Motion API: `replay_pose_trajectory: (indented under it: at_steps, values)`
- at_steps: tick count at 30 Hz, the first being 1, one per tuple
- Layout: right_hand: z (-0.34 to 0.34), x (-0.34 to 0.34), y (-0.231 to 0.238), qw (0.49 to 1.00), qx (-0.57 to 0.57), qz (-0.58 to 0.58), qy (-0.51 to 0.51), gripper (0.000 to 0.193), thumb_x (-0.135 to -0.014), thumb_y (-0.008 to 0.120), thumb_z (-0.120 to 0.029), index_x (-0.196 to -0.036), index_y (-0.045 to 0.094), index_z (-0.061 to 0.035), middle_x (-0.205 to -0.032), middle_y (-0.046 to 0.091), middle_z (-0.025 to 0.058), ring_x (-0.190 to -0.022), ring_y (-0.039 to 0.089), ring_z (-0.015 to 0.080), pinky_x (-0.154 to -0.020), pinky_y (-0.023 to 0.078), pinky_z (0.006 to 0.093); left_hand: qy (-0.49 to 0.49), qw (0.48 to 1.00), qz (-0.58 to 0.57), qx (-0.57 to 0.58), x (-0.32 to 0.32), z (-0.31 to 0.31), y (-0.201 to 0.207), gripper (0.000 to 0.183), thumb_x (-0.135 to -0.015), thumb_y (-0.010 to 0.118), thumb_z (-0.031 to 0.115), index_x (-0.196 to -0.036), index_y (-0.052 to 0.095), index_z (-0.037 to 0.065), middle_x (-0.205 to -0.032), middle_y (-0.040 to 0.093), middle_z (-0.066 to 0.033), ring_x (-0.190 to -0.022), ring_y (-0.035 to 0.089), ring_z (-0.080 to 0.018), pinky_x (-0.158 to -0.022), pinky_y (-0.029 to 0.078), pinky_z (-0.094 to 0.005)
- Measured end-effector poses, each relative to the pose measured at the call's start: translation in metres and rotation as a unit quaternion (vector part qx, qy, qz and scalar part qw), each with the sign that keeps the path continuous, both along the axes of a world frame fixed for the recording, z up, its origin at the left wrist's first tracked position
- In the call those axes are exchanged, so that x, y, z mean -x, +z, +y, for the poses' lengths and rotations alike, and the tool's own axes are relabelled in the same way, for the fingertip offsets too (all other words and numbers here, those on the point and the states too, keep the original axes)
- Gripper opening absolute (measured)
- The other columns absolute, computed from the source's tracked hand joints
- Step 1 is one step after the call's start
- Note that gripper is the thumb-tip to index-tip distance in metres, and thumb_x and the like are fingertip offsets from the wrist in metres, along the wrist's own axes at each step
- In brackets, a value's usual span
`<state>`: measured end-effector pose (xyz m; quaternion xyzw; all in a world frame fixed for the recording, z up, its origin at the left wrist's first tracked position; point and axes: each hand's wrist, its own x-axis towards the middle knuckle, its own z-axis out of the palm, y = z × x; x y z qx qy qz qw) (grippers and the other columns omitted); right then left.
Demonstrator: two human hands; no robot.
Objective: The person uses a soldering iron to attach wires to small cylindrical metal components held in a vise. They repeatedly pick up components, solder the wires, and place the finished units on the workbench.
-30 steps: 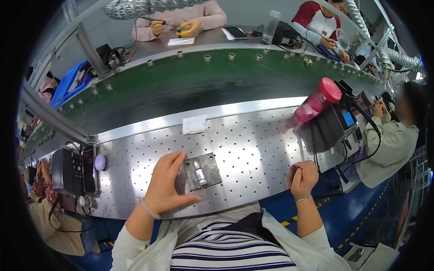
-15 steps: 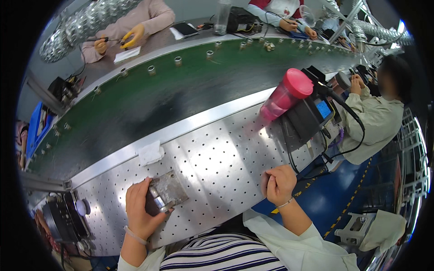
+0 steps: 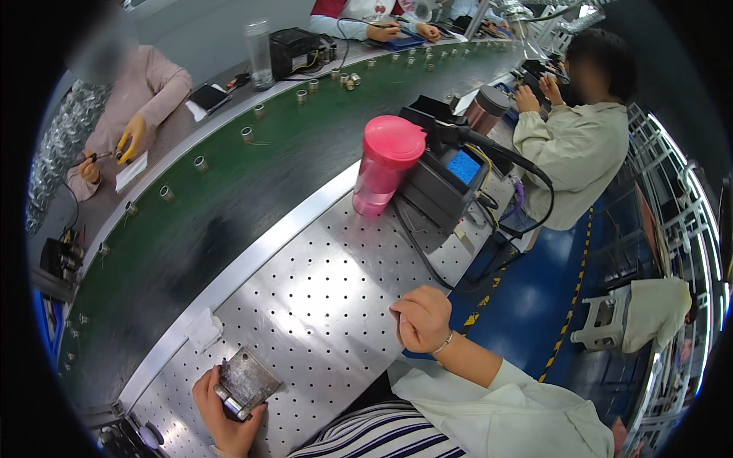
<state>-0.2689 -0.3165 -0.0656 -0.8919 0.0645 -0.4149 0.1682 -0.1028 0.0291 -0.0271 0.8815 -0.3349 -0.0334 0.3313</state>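
My left hand (image 3: 226,418) curves round a small shiny metal cylinder (image 3: 233,400), thumb at its near end and fingers at its far end. The cylinder lies on its side against a worn, square metal block (image 3: 250,379) on the perforated metal bench. Farther right, my right hand (image 3: 422,317) hovers by the bench's near edge with its fingers curled closed. Whatever those fingers hold, if anything, is hidden.
A folded white tissue (image 3: 205,329) lies beyond the block. Toward the back right stand a pink lidded bottle (image 3: 379,172) and a black soldering station (image 3: 443,187) with cables. Small metal cylinders (image 3: 201,163) line the green conveyor belt (image 3: 229,198). Co-workers sit across it and at right.
The view has swung to the right, so the bench and bottle appear farther left. My left hand stays at the cylinder and block; my right hand stays closed.
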Motion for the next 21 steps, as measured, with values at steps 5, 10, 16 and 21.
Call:
replay_pose_trajectory:
  at_steps: [5,10,16,21]
  values:
    - [-0.003,0.001,0.002,1.000,0.008,-0.001,0.006,0.015,-0.061,0.056,-0.001,-0.074,0.063,-0.0052,-0.068,0.058,0.0074,-0.052,0.051,0.0233,-0.047,0.038,0.0335,-0.005,0.999,0.017,0.029,0.003,0.000,-0.004,0.088,-0.051,0.077,0.012,-0.132,0.047,-0.001,-0.127,0.047,-0.0163,-0.119,0.045,-0.0336,-0.105,0.034,-0.0407]
    - [0.001,0.005,0.007,1.000,0.006,0.003,-0.004,0.014,-0.063,0.057,0.001,-0.074,0.063,-0.0063,-0.070,0.058,0.0072,-0.055,0.051,0.0241,-0.049,0.038,0.0345,-0.029,0.999,0.002,0.041,-0.001,0.006,-0.007,0.088,-0.052,0.078,0.011,-0.133,0.047,0.000,-0.128,0.046,-0.0157,-0.121,0.045,-0.0329,-0.105,0.034,-0.0393]
    - [-0.005,0.022,0.039,0.997,-0.050,0.041,0.030,0.022,-0.068,0.056,0.004,-0.086,0.066,-0.0046,-0.084,0.062,0.0094,-0.078,0.061,0.0275,-0.067,0.050,0.0346,-0.018,0.999,0.001,0.039,0.002,0.016,-0.010,0.086,-0.053,0.079,0.010,-0.133,0.047,0.000,-0.131,0.046,-0.0160,-0.122,0.044,-0.0335,-0.106,0.032,-0.0389]
    - [-0.087,0.063,0.042,0.981,-0.083,0.056,-0.169,0.035,-0.077,0.046,0.010,-0.098,0.069,-0.0068,-0.102,0.063,0.0162,-0.096,0.062,0.0318,-0.086,0.050,0.0374,-0.039,0.999,-0.021,0.027,-0.001,0.018,-0.017,0.085,-0.057,0.081,0.021,-0.131,0.046,-0.002,-0.133,0.044,-0.0181,-0.123,0.042,-0.0356,-0.106,0.031,-0.0421]
